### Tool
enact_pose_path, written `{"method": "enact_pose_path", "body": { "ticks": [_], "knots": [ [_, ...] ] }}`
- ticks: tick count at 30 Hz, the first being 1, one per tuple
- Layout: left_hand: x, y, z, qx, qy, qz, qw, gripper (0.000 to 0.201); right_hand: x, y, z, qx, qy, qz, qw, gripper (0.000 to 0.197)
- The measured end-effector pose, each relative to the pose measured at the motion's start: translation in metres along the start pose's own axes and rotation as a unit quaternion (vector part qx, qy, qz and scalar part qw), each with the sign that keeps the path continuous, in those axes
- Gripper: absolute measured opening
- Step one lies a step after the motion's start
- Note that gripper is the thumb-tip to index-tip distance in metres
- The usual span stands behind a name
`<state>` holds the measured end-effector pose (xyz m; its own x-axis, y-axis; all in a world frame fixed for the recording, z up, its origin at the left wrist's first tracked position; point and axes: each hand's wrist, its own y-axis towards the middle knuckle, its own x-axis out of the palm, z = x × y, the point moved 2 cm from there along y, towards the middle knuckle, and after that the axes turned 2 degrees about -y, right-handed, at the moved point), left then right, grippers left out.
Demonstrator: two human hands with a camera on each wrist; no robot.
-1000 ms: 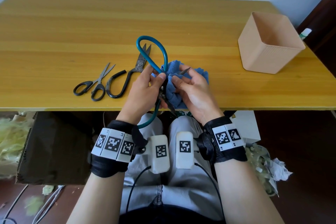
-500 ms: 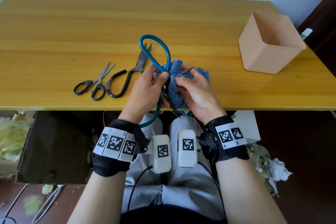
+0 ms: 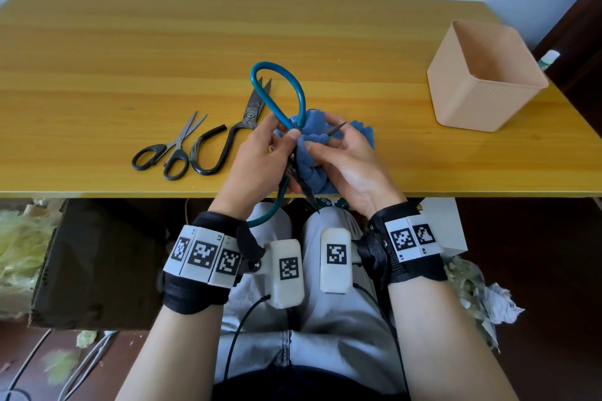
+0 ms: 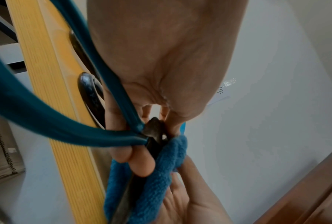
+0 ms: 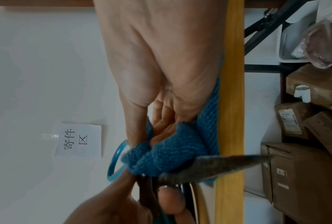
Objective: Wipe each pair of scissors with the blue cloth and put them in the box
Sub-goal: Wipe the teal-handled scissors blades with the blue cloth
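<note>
hands meet above the near table (image 3: 97, 58) edge: the left hand (image 3: 260, 159) pinches teal-handled scissors (image 3: 294, 98) near the pivot, blades open. the right hand (image 3: 351, 166) grips the blue cloth (image 3: 312, 137) around one blade. the box (image 3: 482, 81) stands far right.

Tabletop (image 3: 374, 101) btwn hands (image 3: 312, 159) & box (image 3: 482, 98) open; two scissors (image 3: 202, 143) lie left.

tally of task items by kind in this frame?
Scissors: 3, teal-handled in the left hand, small black and large black on the table
Cloth: 1, in the right hand
Box: 1
Total: 5
</note>
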<state>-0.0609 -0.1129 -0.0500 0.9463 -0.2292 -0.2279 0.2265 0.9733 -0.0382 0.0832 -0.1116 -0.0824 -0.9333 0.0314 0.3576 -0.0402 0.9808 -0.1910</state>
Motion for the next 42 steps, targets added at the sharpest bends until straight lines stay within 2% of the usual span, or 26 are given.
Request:
{"method": "enact_pose_path", "body": {
  "ticks": [4,9,14,19,26,29,33,42],
  "knots": [
    [0.003,0.002,0.0,-0.001,0.009,-0.005,1.0,0.019,0.0,0.002,0.001,0.007,0.004,0.005,1.0,0.059],
    [-0.003,0.003,-0.001,-0.009,-0.011,0.002,1.0,0.018,-0.002,0.0,-0.001,0.009,0.011,0.005,1.0,0.045],
    [0.004,0.003,-0.001,0.003,0.009,-0.009,1.0,0.018,-0.001,0.001,0.002,0.004,0.023,0.004,1.0,0.059],
    [-0.007,0.002,0.0,0.001,0.014,0.016,1.0,0.013,-0.005,0.003,0.001,0.008,0.018,-0.002,1.0,0.045],
    [-0.001,0.003,0.002,0.006,0.014,0.006,1.0,0.016,-0.005,0.001,0.005,-0.015,0.067,0.035,0.997,0.045],
    [-0.002,0.003,0.001,0.007,0.009,-0.001,1.0,0.018,-0.006,0.0,0.004,-0.02,0.079,0.022,0.996,0.048],
    [-0.002,0.0,0.001,-0.002,0.002,-0.006,1.0,0.017,-0.005,-0.001,0.001,-0.017,0.076,-0.001,0.997,0.043],
    [0.0,-0.002,0.006,-0.002,0.007,-0.007,1.0,0.014,-0.007,0.0,0.004,-0.03,0.101,0.01,0.994,0.045]
  ]
}}
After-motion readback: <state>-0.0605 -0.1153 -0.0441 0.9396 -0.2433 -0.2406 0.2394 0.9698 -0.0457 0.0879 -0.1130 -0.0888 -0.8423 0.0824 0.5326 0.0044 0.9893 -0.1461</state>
